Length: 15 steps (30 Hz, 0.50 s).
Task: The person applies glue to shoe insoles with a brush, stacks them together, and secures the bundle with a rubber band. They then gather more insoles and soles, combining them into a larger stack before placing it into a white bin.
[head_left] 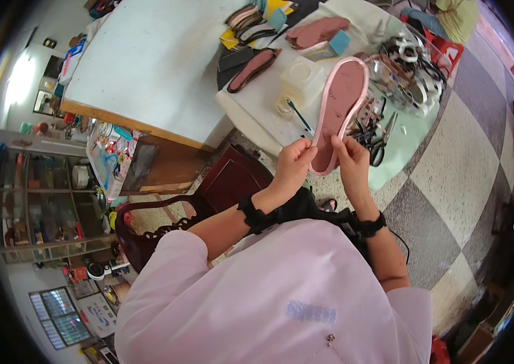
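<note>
Checkered floor tiles (460, 151) in grey and cream spread to the right of a pale worktop (238, 112) crowded with shoe parts, with a dark wooden chair (232, 176) at its near left side. Seen from above, a pink shoe sole (345, 91) is held up before the person's chest, across the worktop's near edge. Its long axis runs away from the body, leaning to the right: the broader end points to the far side, the narrower end towards the person.

Its inner face is a dusty reddish pink, flecked with small dark marks, and a paler pink rim runs round the outline, slightly waisted along its length. The left hand (296, 162) has its grip pinched on the left edge of the near end; the right hand (353, 159) grasps the opposite edge, thumb on top.

Fingers beneath the sole are hidden, as is its underside, and the dark marks are too small to read. To its right, black-handled scissors (381, 145) lie near a jumble of straps (411, 57) whose separate pieces are hard to tell apart. Another person (456, 19) is cut off at the upper edge.
</note>
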### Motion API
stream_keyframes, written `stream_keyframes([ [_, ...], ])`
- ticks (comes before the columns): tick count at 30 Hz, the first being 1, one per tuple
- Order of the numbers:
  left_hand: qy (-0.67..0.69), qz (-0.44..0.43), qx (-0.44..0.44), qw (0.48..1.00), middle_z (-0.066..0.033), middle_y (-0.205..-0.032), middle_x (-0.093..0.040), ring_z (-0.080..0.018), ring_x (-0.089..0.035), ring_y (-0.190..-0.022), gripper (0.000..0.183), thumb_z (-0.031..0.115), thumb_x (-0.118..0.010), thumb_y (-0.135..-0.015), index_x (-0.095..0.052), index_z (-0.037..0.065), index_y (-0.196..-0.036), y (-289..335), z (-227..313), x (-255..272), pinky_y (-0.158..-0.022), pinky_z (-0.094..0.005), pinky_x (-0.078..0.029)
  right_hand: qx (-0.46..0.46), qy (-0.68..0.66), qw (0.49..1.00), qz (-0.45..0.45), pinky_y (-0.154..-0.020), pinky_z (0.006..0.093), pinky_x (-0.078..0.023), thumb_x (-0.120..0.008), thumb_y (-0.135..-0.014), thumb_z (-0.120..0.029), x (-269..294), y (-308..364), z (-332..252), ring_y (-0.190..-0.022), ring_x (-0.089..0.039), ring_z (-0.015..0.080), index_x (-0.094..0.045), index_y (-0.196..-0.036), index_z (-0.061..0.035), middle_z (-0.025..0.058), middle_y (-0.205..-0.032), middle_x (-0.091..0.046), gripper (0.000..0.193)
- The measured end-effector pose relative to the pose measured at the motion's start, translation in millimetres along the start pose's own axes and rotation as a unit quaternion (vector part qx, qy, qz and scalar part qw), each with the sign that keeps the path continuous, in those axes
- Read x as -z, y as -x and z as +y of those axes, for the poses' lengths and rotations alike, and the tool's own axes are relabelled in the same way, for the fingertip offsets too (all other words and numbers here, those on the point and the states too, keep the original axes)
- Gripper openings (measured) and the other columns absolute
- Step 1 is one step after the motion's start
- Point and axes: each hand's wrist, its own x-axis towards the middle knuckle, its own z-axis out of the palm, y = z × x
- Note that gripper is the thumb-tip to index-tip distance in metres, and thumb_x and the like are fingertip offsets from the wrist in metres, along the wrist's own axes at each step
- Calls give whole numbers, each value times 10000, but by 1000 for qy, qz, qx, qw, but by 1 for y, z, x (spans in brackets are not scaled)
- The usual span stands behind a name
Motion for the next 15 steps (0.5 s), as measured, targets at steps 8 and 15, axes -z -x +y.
stream_keyframes([
  [8, 72, 21, 26, 997, 33, -764, -513, -25, -503, -700, 115, 94, -484, -909, -549, 12, -863, -3, -1, 4, -652, -208, -454, -9, 62, 997, -53, -410, 202, -365, -585, -877, -193, -4, 0, 4, -459, -443, 35, -603, -720, 11, -21, -546, -498, 259],
  [15, 149, 90, 16, 985, 37, -689, -495, -32, -440, -606, 141, 102, -489, -905, -560, -2, -840, -7, 0, 1, -527, -199, -363, -66, 0, 995, -78, -407, 209, -404, -576, -882, -193, -10, -2, 6, -466, -481, 54, -604, -749, 23, 8, -564, -529, 255],
])
